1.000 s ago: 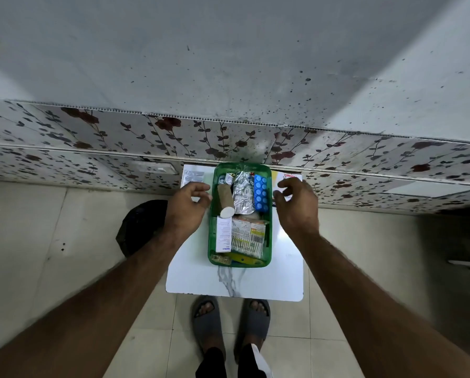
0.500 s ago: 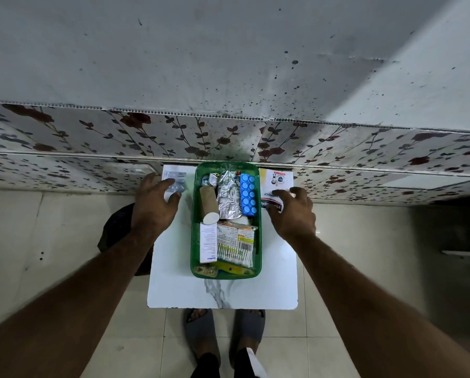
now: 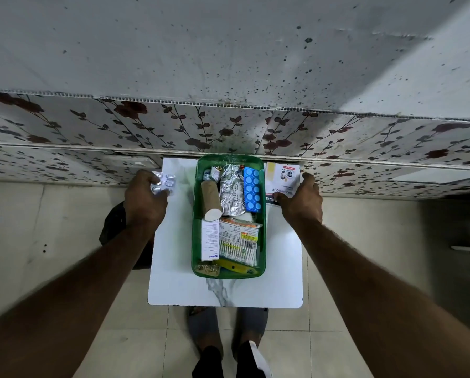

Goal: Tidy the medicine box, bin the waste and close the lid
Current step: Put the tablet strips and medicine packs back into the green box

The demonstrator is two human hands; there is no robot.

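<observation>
A green medicine box [image 3: 197, 241] stands open on a small white table [image 3: 173, 282]. Inside lie a blue blister pack [image 3: 252, 190], a crumpled silver strip [image 3: 231, 192], a beige bandage roll [image 3: 210, 199], white cartons and a packet of sticks [image 3: 238, 245]. My left hand [image 3: 143, 200] is at the table's far left corner, fingers closed on a silver blister strip [image 3: 164, 182]. My right hand [image 3: 302, 201] is to the right of the box, gripping the near edge of a white carton [image 3: 281, 178] that lies flat there. No lid is visible.
A dark round bin [image 3: 113, 227] sits on the floor under my left forearm, left of the table. A floral-papered wall runs right behind the table. My feet in slippers [image 3: 201, 326] stand at the table's near edge on a tiled floor.
Both hands have moved outward from the box rims: the left hand has closed on the silver blister strip, the right on the white carton. The camera view shifted slightly.
</observation>
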